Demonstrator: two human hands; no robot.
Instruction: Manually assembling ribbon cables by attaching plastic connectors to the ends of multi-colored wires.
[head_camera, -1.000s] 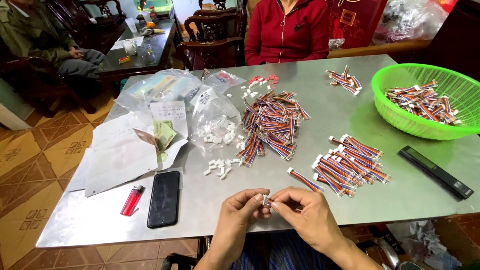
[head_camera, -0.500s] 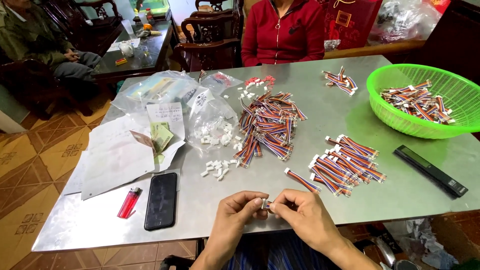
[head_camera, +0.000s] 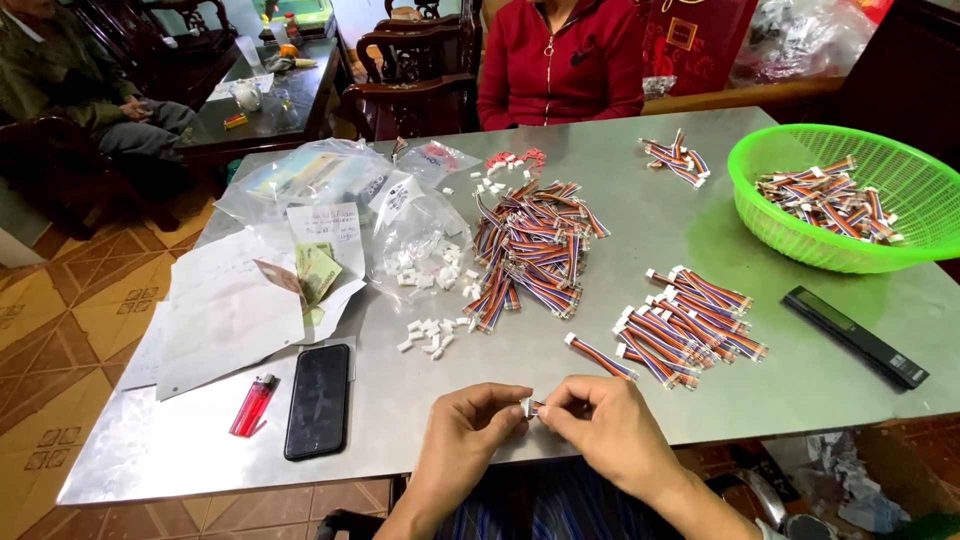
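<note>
Both hands, left hand (head_camera: 470, 425) and right hand (head_camera: 605, 425), pinch one white connector (head_camera: 527, 406); finished cables fill the green basket (head_camera: 770, 215), a large cable pile (head_camera: 535, 250) on the bench (head_camera: 650, 210) remains.

A red plastic lighter (head_camera: 253, 405) lay beside a black slab phone (head_camera: 317, 400); a round green mesh basket (head_camera: 790, 240) sat far right, a flat black bar (head_camera: 855, 336) just below it.
</note>
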